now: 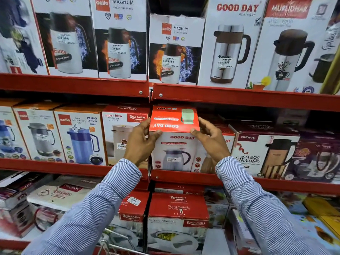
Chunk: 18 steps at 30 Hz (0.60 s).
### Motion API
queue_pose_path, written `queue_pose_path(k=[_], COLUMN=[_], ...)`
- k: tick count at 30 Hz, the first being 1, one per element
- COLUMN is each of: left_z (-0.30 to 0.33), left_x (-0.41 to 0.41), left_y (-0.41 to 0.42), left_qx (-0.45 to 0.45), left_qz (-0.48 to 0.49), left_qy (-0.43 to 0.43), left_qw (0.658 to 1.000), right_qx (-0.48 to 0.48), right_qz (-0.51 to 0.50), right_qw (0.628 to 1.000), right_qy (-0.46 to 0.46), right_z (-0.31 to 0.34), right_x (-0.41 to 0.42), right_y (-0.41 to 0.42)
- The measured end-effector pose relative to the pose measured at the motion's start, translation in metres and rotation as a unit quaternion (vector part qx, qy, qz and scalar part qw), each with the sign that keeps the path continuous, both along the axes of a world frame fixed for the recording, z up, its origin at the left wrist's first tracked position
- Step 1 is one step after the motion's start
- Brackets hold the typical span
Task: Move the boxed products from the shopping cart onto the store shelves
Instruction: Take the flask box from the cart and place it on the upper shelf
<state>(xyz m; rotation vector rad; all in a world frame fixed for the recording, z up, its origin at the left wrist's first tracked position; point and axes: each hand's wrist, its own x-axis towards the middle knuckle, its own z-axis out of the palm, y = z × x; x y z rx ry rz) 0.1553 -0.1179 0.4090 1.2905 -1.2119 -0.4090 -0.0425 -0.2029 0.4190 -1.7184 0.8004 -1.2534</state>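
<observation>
A white and red Good Day flask box (174, 144) stands on the middle red shelf (184, 178), between a Rishabh Super Riva box (119, 133) and another Good Day box behind my right hand. My left hand (140, 142) grips the box's upper left edge with the thumb on its front. My right hand (209, 140) holds the upper right edge in the same way. Both arms wear blue striped sleeves. The shopping cart (114, 245) shows only as a bit of wire rim at the bottom centre; its contents are hidden.
Tall Cello Magnum boxes (176, 50) and other flask boxes fill the top shelf. Cello jug boxes (81, 137) stand at middle left, a Trueware Neo Thrush box (261, 153) at middle right. Rishabh Sigma Marbella boxes (178, 218) sit on the lower shelf.
</observation>
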Motion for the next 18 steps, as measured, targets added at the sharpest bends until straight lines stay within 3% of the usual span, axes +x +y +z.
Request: queue_pose_path(k=[4,9,18], left_z=[0.002,0.004,0.007], left_x=[-0.002,-0.007,-0.002], left_y=[-0.018,-0.035,-0.054], left_qx=[0.003,-0.038,-0.037], left_qz=[0.061,0.194,0.219], left_qy=[-0.015,-0.125,-0.154], left_qw=[0.998,0.972,0.963], right_qx=[-0.018,-0.060,-0.079], right_qz=[-0.045,-0.150,-0.206], right_qw=[0.999,0.987,0.974], right_qy=[-0.009,0.026,0.058], right_z=[-0.002,0.000,0.002], right_x=[0.008,0.021,0.026], right_y=[-0.012,-0.023,-0.038])
